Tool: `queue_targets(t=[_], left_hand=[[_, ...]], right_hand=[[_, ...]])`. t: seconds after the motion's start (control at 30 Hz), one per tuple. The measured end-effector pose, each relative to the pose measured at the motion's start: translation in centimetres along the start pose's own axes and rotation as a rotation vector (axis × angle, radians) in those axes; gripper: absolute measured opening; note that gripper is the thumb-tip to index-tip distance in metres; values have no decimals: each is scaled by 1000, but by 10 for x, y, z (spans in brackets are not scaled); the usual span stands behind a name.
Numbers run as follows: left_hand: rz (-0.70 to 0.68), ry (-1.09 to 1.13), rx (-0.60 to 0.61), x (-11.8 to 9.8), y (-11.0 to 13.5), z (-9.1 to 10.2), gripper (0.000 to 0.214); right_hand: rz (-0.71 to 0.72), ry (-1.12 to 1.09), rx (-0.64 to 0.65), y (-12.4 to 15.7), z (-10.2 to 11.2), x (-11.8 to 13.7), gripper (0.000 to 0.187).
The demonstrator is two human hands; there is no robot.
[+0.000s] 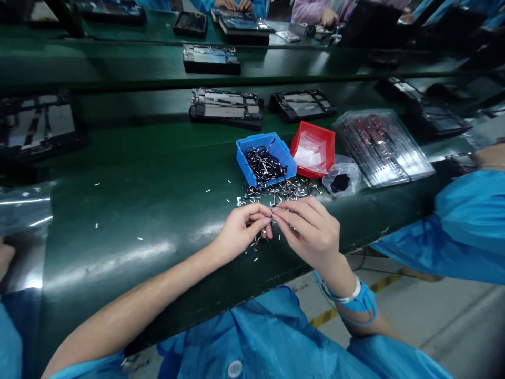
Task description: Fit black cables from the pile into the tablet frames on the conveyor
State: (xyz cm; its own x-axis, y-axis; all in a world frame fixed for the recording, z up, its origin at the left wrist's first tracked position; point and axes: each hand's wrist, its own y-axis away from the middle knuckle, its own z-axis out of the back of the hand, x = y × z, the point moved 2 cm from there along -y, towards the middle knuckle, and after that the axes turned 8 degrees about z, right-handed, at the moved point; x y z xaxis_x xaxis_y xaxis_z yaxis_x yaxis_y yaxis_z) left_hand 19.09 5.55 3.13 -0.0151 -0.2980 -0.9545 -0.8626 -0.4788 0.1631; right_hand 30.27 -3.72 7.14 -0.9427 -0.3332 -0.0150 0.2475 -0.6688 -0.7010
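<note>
While no writing reads anywhere, the left hand (240, 231) and right hand (311, 231) meet fingertip to fingertip, each grip pinched on a tiny metal pin (273, 212) above the green counter (138, 210), near the blue bin (265, 158).

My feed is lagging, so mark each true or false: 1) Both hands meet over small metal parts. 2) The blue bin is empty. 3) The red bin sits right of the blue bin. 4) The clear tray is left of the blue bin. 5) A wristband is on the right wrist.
1) True: left hand and right hand pinch together above loose metal parts.
2) False: the blue bin holds many metal parts.
3) True: the red bin touches its right side.
4) False: the clear tray lies right of the red bin.
5) True: wristband.
</note>
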Motion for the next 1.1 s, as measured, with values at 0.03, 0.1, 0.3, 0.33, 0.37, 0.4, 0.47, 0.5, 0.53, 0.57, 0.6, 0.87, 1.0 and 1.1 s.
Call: queue_targets(t=[0.03,0.1,0.3,0.33,0.37,0.4,0.47,0.5,0.53,0.57,0.6,0.87,1.0,1.1], left_hand=[[-11,-26,-11,-1,1,0,11],[-11,-55,-23,-3,1,1,8],[107,97,-102,-7,-1,10,17],[112,111,-111,-9,-1,12,22],[112,119,-116,-11,-1,13,28],[107,125,-121,-13,-2,15,35],[96,132,-122,-16,-2,18,49],[90,133,-123,-17,-2,20,55],[85,129,-124,-18,-2,21,59],[79,121,-129,-18,-2,22,61],[72,111,-138,-19,-2,22,62],[58,-2,-242,-26,1,23,60],[11,-247,-280,-26,4,22,54],[-4,-366,-264,-25,5,22,54]], right_hand=[[-3,-21,-2,-1,0,0,12],[9,-49,-25,-3,1,-5,12],[-261,302,-132,-3,-7,-77,12],[-344,360,-93,-2,-9,-88,15],[-394,378,-39,-3,-12,-94,18],[-397,365,-5,-4,-14,-94,19],[-306,239,-33,-9,-15,-76,14],[-219,126,-58,-12,-15,-60,12],[-146,15,-58,-15,-16,-44,12],[-98,-62,-41,-18,-17,-29,10],[-65,-95,-29,-20,-17,-16,10],[-44,-5,-43,-23,-24,-2,10],[-62,33,30,-25,-28,6,15],[-66,47,71,-27,-28,2,19]])
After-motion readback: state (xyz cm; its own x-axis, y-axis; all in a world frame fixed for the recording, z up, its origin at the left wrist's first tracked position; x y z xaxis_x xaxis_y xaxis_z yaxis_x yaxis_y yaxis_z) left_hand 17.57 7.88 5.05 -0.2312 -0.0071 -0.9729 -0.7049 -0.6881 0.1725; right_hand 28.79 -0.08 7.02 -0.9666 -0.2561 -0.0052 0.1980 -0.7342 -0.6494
